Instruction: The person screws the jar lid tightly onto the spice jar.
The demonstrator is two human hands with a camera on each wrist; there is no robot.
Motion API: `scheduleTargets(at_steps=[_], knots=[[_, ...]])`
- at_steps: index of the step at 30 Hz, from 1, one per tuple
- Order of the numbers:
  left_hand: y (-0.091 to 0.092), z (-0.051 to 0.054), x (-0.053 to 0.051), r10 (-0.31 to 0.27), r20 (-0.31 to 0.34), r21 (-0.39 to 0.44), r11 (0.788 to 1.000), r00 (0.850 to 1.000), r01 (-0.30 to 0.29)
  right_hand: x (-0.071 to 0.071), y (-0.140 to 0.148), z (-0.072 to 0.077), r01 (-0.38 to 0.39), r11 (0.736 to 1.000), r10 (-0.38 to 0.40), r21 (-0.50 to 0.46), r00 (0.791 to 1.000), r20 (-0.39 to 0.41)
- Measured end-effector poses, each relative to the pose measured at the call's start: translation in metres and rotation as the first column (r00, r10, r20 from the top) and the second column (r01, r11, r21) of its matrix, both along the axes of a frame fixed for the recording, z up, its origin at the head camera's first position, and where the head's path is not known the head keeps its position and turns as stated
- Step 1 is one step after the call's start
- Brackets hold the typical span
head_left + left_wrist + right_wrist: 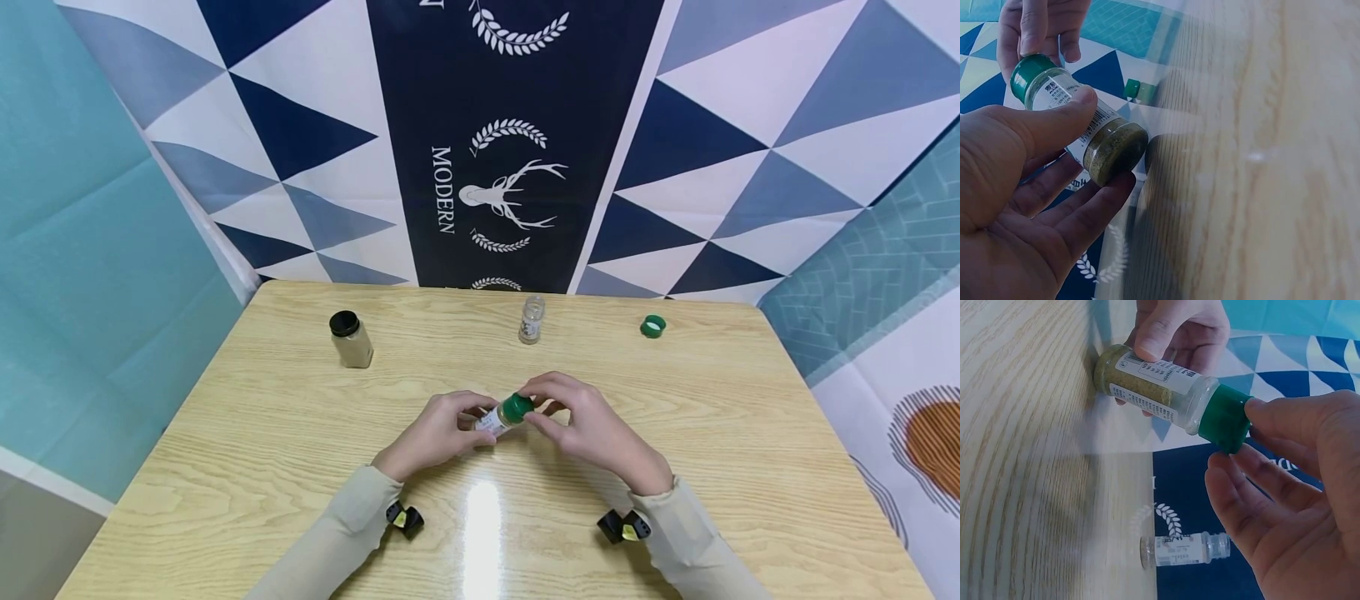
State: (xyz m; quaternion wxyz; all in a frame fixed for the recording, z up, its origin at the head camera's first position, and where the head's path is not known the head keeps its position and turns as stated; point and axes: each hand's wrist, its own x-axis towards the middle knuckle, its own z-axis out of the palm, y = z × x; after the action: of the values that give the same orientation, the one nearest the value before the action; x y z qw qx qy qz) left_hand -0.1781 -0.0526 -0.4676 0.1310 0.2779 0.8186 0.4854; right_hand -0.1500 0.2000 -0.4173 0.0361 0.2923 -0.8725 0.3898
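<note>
A small clear spice jar (1159, 380) with a white label and a green cap (1225, 419) is held tilted above the table, its cap end toward the right. Greenish-brown powder lies in its lower part. My left hand (442, 429) grips the jar's body, thumb over the label (1063, 94) and fingers underneath. At the other end, my right hand (588, 421) pinches the green cap between thumb and fingers. The cap sits on the jar's neck.
An uncapped clear jar (531, 321) stands at the back middle of the table (247, 433). A loose green cap (652, 326) lies farther right. At the back left stands a black-lidded jar (351, 340) of pale powder. A patterned cloth (322, 167) hangs behind.
</note>
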Motion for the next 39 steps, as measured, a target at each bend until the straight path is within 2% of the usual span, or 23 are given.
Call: scheduleTargets(at_steps=[9, 16, 26, 34, 39], knots=[[-0.0003, -0.0019, -0.0004, -0.006, -0.004, 0.013, 1.000, 1.000, 0.006, -0.0023, 0.0013, -0.0019, 0.051, 0.998, -0.052, 0.030, 0.998, 0.042], [-0.0008, -0.0035, -0.0009, -0.003, -0.014, 0.011, 1.000, 1.000, 0.003, -0.0032, 0.0024, -0.0025, 0.059, 0.997, -0.062, 0.040, 0.996, 0.057], [-0.0017, -0.0036, 0.0005, 0.015, 0.058, 0.028, 0.999, 0.998, -0.017, -0.0030, 0.0029, -0.0035, 0.048, 0.998, -0.048, 0.045, 0.999, 0.019], [-0.0016, -0.0030, 0.0010, 0.006, 0.053, 0.029, 1.000, 0.999, -0.007, -0.0025, 0.0035, -0.0027, 0.020, 0.999, -0.019, 0.037, 0.999, -0.032], [-0.0013, -0.0034, 0.0009, 0.000, 0.051, 0.039, 0.999, 0.999, -0.002, -0.0021, 0.0032, -0.0026, -0.033, 0.999, 0.033, 0.007, 0.998, -0.057]])
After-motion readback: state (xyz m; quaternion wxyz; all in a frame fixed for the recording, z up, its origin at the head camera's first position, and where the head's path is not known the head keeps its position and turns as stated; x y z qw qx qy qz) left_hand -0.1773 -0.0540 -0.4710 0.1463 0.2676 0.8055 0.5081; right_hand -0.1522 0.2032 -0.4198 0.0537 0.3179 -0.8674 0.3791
